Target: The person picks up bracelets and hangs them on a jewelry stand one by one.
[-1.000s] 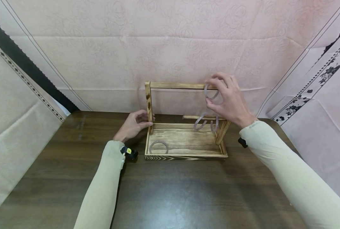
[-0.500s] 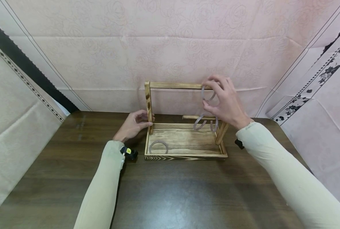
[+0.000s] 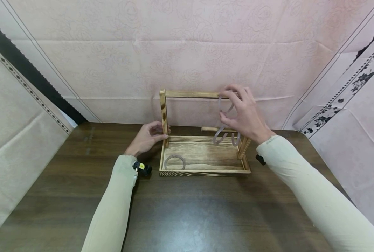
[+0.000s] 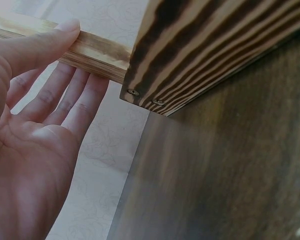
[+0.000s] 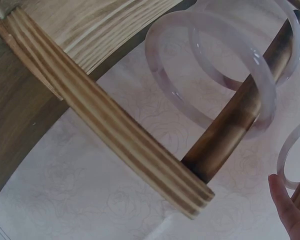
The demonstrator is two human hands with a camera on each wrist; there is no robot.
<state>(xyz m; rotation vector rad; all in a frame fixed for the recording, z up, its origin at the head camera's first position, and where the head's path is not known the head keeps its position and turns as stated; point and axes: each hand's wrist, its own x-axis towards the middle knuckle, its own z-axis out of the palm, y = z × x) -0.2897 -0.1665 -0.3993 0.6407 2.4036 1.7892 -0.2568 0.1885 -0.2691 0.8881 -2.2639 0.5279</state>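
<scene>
A wooden rack has a tray base (image 3: 206, 173), a tall left post (image 3: 163, 115) with an upper bar (image 3: 193, 94), and a short right post (image 3: 244, 147) with a lower bar (image 3: 209, 129). My left hand (image 3: 146, 138) grips the tall post low down, thumb in front, fingers behind. Between thumb and fingertips my right hand (image 3: 247, 115) pinches a translucent lilac bangle (image 3: 220, 104) at the upper bar's right end, which the hand partly hides. Two like bangles hang on the lower bar; the nearer bangle (image 5: 152, 55) fills much of the right wrist view.
Another bangle (image 3: 174, 156) lies in the tray's front left corner. The rack stands on a dark wooden table (image 3: 187, 213), near its back edge. A pale floral cloth (image 3: 187, 63) hangs behind, with further cloth at both sides.
My right hand has moved left and slightly down with the bangle, along the upper bar. The left hand, the rack and the other bangles have stayed put.
</scene>
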